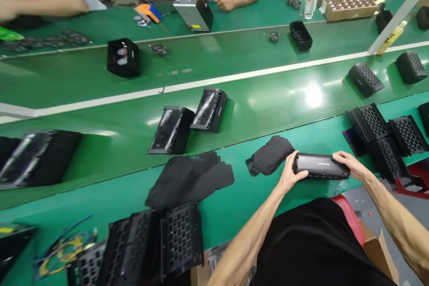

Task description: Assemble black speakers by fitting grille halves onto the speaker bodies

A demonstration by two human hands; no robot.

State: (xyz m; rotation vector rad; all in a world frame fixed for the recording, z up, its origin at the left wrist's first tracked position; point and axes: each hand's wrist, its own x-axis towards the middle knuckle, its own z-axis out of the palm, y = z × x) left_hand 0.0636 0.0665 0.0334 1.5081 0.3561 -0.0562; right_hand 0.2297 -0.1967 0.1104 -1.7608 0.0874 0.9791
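A black speaker housing (321, 167) with small light lettering lies lengthwise between my hands at the bench's near edge. My left hand (291, 173) grips its left end, thumb along the front. Around the right end, my right hand (350, 165) has its fingers closed. Just left of my left hand is a small pile of black cloth pieces (271, 155). Farther left lie larger black cloth sheets (192, 178). Perforated black grilles (372, 123) are stacked to the right of my right hand.
More perforated grilles (181, 237) stand at the near left beside yellow and blue cables (65, 250). Speaker housings (209, 109) rest on the green conveyor (268, 107). Across it, people sit with a metal box (194, 12) and a cardboard tray (350, 6). A red stool (350, 219) is beside me.
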